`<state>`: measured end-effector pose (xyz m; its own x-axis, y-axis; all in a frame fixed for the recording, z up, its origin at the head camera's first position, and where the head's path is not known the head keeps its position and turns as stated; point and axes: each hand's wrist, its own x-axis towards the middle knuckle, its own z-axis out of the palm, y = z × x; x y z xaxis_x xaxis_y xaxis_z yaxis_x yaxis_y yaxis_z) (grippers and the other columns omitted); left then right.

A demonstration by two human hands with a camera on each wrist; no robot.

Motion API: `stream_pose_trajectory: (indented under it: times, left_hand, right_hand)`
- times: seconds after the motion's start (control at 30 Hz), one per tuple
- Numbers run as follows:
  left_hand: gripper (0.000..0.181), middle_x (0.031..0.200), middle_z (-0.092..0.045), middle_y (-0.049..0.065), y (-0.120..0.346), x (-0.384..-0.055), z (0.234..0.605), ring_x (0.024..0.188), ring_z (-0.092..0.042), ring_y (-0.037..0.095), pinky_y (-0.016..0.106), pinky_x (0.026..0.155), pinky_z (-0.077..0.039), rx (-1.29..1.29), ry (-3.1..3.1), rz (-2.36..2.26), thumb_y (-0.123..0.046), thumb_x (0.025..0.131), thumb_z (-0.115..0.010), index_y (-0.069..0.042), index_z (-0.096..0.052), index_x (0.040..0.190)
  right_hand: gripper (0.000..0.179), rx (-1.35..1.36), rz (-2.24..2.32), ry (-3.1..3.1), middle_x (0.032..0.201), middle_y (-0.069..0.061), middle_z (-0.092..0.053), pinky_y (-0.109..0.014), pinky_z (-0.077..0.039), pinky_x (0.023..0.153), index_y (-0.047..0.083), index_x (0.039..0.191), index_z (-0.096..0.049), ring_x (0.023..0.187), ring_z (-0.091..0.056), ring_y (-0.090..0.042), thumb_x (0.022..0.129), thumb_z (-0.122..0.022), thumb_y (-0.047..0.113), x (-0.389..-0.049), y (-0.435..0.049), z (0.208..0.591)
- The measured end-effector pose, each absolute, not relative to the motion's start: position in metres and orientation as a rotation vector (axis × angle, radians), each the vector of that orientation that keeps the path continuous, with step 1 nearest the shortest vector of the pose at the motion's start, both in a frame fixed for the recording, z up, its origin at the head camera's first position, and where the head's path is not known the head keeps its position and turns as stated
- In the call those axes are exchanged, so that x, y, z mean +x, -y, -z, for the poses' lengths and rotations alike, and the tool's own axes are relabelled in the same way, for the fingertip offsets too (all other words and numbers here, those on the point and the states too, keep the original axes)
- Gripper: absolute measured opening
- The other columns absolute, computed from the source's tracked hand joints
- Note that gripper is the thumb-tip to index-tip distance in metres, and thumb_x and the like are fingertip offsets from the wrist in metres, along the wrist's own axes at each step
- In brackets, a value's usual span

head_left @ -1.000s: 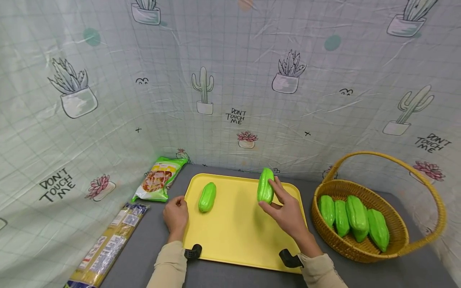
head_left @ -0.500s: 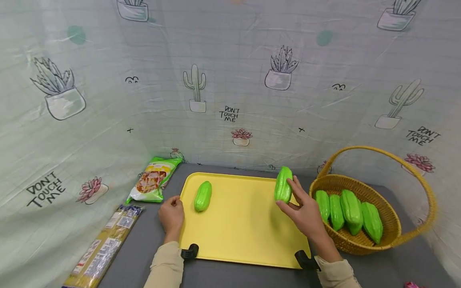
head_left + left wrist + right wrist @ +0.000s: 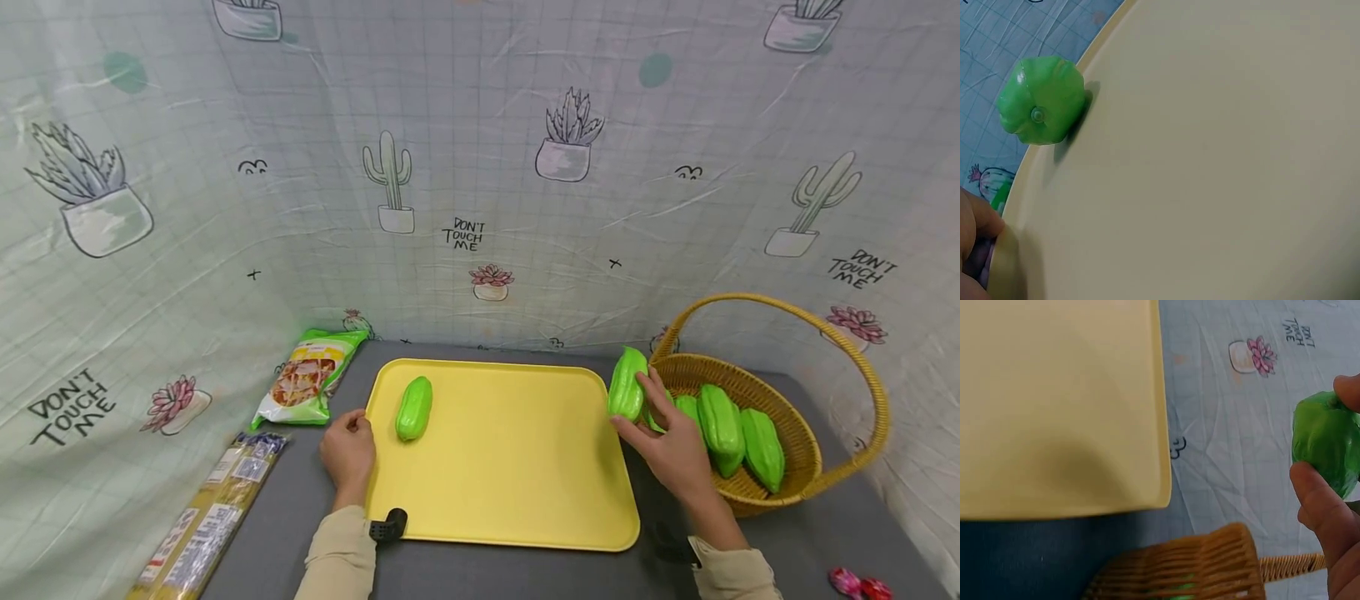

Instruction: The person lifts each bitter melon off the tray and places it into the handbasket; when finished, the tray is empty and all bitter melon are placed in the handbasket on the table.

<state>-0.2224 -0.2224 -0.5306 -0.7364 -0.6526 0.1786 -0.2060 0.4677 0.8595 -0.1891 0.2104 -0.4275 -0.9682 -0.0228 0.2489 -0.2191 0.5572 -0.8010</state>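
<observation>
My right hand (image 3: 675, 450) holds a glossy green ridged fruit (image 3: 627, 385) between thumb and fingers. It is raised over the tray's right edge, beside the basket. In the right wrist view the fingers (image 3: 1319, 500) grip the same green fruit (image 3: 1322, 437) at the right side. A second green ridged fruit (image 3: 414, 408) lies on the yellow tray (image 3: 510, 467), near its left end; its knobbed end (image 3: 1038, 115) faces the left wrist camera. My left hand (image 3: 348, 454) rests at the tray's left rim, fingers loosely curled, with nothing seen in it.
A wicker basket (image 3: 806, 437) with a tall handle stands to the right, holding several green fruits (image 3: 722, 425). Left of the tray lie a food bag (image 3: 307, 379) and a long packet (image 3: 206, 525). Small shiny pink-red items (image 3: 847, 582) lie at lower right. A patterned sheet (image 3: 450, 150) hangs behind.
My right hand has carried the green fruit rightward, from over the tray to beside the basket. The head view has turned slightly right. My left hand stays at the tray's left edge.
</observation>
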Motion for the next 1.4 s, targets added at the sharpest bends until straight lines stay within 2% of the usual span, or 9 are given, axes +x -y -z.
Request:
stream_pose_trajectory:
  times: [0.33,0.53,0.63,0.7,0.77,0.87,0.97,1.27,1.4]
  left_hand:
    - [0.026,0.104,-0.075,0.025,0.223,-0.224,0.532,0.095,-0.070,0.044,0.058,0.086,-0.052,0.706,2.211,1.209,-0.007,0.099,-0.055,0.002,-0.076,0.110]
    - [0.026,0.103,-0.075,0.025,0.223,-0.224,0.532,0.093,-0.070,0.043,0.058,0.085,-0.053,0.699,2.209,1.209,-0.008,0.099,-0.055,0.002,-0.076,0.110]
    - [0.026,0.102,-0.075,0.025,0.224,-0.224,0.531,0.093,-0.070,0.044,0.058,0.085,-0.053,0.694,2.206,1.204,-0.008,0.099,-0.055,0.002,-0.076,0.109]
    - [0.026,0.102,-0.075,0.026,0.223,-0.224,0.531,0.092,-0.070,0.044,0.058,0.085,-0.053,0.689,2.206,1.200,-0.007,0.098,-0.055,0.002,-0.076,0.109]
    - [0.026,0.101,-0.075,0.026,0.223,-0.224,0.530,0.092,-0.070,0.044,0.058,0.084,-0.053,0.688,2.207,1.194,-0.007,0.098,-0.055,0.002,-0.076,0.109]
    - [0.025,0.101,-0.075,0.025,0.223,-0.224,0.530,0.092,-0.070,0.044,0.058,0.085,-0.052,0.688,2.206,1.188,-0.007,0.098,-0.055,0.002,-0.077,0.108]
    - [0.025,0.101,-0.075,0.025,0.224,-0.225,0.531,0.092,-0.070,0.043,0.057,0.085,-0.052,0.690,2.205,1.184,-0.007,0.098,-0.056,0.002,-0.077,0.108]
    - [0.025,0.101,-0.075,0.025,0.225,-0.225,0.532,0.093,-0.070,0.043,0.057,0.085,-0.053,0.699,2.206,1.200,-0.007,0.098,-0.056,0.002,-0.076,0.108]
    - [0.025,0.100,-0.076,0.024,0.224,-0.225,0.533,0.091,-0.070,0.043,0.057,0.085,-0.052,0.694,2.205,1.177,-0.007,0.097,-0.056,0.002,-0.077,0.107]
  right_hand:
    - [0.080,0.148,-1.252,2.582,0.169,-0.016,-0.021,0.005,-0.039,0.085,0.014,0.161,-0.033,0.139,-0.044,-0.046,0.094,-0.075,0.026,-0.190,-0.234,0.429]
    - [0.082,0.061,-1.219,2.661,0.170,-0.016,-0.019,0.008,-0.033,0.086,0.015,0.162,-0.028,0.140,-0.044,-0.048,0.096,-0.073,0.032,-0.193,-0.251,0.430]
    - [0.085,0.019,-1.181,2.718,0.170,-0.015,-0.018,0.007,-0.034,0.084,0.015,0.163,-0.026,0.140,-0.046,-0.049,0.096,-0.072,0.038,-0.194,-0.259,0.431]
    - [0.086,0.002,-1.166,2.752,0.170,-0.016,-0.016,-0.005,-0.047,0.093,0.014,0.164,-0.023,0.141,-0.044,-0.050,0.096,-0.071,0.040,-0.195,-0.264,0.431]
    - [0.087,-0.010,-1.154,2.779,0.170,-0.018,-0.015,-0.027,-0.053,0.102,0.013,0.164,-0.021,0.141,-0.043,-0.051,0.097,-0.069,0.041,-0.196,-0.268,0.431]
    - [0.086,-0.018,-1.140,2.817,0.170,-0.021,-0.012,-0.058,-0.046,0.104,0.012,0.164,-0.019,0.140,-0.042,-0.054,0.098,-0.066,0.042,-0.196,-0.274,0.431]
    - [0.086,-0.028,-1.122,2.835,0.169,-0.023,-0.012,-0.063,-0.045,0.104,0.011,0.164,-0.020,0.139,-0.042,-0.056,0.099,-0.065,0.042,-0.197,-0.281,0.433]
    - [0.086,-0.030,-1.068,2.848,0.166,-0.031,-0.017,-0.067,-0.046,0.100,0.009,0.164,-0.022,0.134,-0.045,-0.059,0.098,-0.066,0.042,-0.194,-0.295,0.434]
    - [0.085,-0.018,-1.014,2.853,0.166,-0.031,-0.017,-0.063,-0.050,0.097,0.008,0.163,-0.022,0.131,-0.047,-0.059,0.098,-0.066,0.041,-0.191,-0.299,0.430]
